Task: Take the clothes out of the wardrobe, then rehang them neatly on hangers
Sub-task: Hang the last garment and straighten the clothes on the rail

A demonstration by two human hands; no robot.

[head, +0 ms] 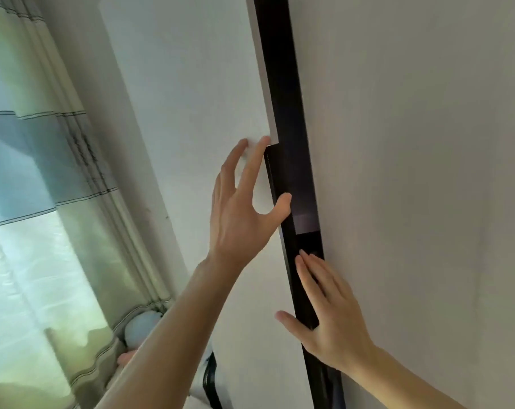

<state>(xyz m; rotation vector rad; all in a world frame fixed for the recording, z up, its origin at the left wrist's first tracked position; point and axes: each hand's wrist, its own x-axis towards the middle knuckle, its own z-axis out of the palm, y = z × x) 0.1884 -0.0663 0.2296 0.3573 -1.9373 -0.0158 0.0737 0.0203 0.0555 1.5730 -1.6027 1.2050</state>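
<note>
Two pale wardrobe doors fill the view, the left door (197, 113) and the right door (412, 172), with a narrow dark gap (288, 113) between them. A dark handle strip (280, 178) runs down the left door's edge. My left hand (241, 211) lies flat against the left door with straight fingers, its thumb hooked on the handle strip. My right hand (330, 311) reaches into the gap lower down, fingers straight, thumb out over the left door. No clothes or hangers show; the inside is dark.
A striped green and blue curtain (43, 172) hangs at the left over a bright window. A pale round object (141, 329) sits low by the curtain's edge. A strip of wall (108, 113) stands between curtain and wardrobe.
</note>
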